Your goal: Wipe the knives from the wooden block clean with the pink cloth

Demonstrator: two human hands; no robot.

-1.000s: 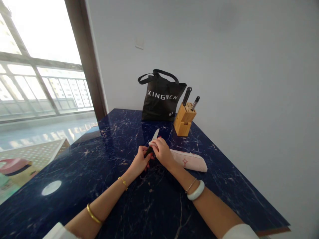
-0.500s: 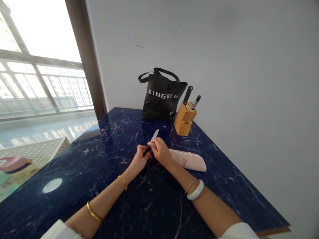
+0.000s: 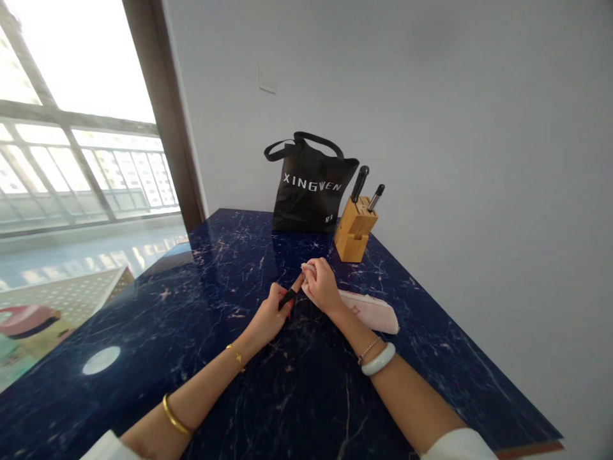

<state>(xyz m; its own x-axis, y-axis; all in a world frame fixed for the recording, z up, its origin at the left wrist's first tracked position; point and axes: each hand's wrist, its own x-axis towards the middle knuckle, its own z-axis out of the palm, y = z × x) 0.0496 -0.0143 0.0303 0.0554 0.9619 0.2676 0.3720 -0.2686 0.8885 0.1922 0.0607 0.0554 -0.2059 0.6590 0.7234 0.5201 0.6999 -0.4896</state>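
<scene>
My left hand [image 3: 272,312] is closed round the black handle of a knife [image 3: 288,298], whose blade points up and to the right. The fingers of my right hand [image 3: 322,286] are closed on a white cloth [image 3: 307,268], which is pressed over the blade and hides most of it. Under and beside my right wrist, a pale pink towel with a red pattern [image 3: 376,312] extends to the right on the dark blue marbled table [image 3: 230,396].
Behind the hands stands a black tote bag [image 3: 309,188]. To its right is a wooden knife block [image 3: 355,231] holding black-handled tools. A white round spot [image 3: 101,360] shows on the table at left. A pink-lidded item [image 3: 29,321] is beyond the left edge.
My right hand has moved up and right along the blade with the cloth, covering the tip that showed before. My left hand has stayed nearly in place on the handle.
</scene>
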